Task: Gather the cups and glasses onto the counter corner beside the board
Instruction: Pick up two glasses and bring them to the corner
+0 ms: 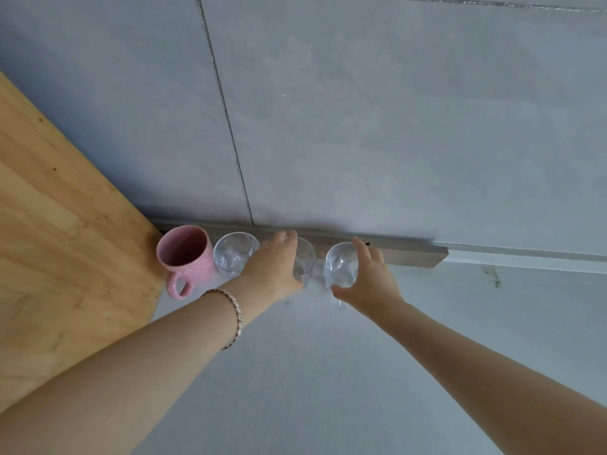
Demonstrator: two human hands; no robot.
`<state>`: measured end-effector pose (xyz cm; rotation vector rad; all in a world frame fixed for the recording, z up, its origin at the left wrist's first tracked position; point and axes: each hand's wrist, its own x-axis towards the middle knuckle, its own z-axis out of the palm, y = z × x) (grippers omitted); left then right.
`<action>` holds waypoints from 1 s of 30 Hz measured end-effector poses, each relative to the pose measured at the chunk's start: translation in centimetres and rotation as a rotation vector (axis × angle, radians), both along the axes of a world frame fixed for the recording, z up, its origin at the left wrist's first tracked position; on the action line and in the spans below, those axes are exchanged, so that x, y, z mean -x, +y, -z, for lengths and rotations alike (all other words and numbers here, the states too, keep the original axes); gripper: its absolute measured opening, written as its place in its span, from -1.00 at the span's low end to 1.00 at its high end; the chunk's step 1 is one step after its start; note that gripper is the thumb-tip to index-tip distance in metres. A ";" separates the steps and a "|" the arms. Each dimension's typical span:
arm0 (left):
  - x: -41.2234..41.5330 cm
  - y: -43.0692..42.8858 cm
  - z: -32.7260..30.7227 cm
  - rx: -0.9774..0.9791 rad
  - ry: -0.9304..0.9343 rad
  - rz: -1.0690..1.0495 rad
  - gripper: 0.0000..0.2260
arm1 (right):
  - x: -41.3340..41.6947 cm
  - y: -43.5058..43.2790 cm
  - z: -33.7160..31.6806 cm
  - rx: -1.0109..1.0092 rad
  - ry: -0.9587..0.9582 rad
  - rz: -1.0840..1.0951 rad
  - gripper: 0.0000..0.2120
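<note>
Counter [328,382], wooden board [65,241], grey wall [394,110]

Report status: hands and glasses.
Left hand grips middle glass. Right hand grips right glass. Pink mug, left glass stand by board. Nothing blocking.

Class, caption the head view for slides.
Left hand grips one clear glass, right hand a second clear glass, near pink ceramic mug.

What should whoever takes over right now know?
Left hand grips the middle glass; right hand grips the end glass.
Pink mug and third glass stand by the board, along the wall.
Done: those two are in the corner.
Left: both held glasses are in line with them; whether they rest on the counter is unclear. Settle them, let go.
</note>
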<state>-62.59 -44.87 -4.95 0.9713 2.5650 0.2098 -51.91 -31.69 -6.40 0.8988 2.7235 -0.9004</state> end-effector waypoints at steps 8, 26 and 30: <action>-0.2 -0.1 0.0 0.005 0.002 -0.006 -0.17 | 0.6 -0.2 -0.1 0.061 -0.026 -0.005 -0.01; -23.4 11.4 -4.7 0.252 -0.129 0.327 -0.90 | -31.7 11.8 -5.9 0.074 -0.459 0.084 -0.62; -32.1 19.2 -5.5 0.241 -0.113 0.449 -0.75 | -43.1 17.4 -7.1 0.076 -0.453 0.266 -0.61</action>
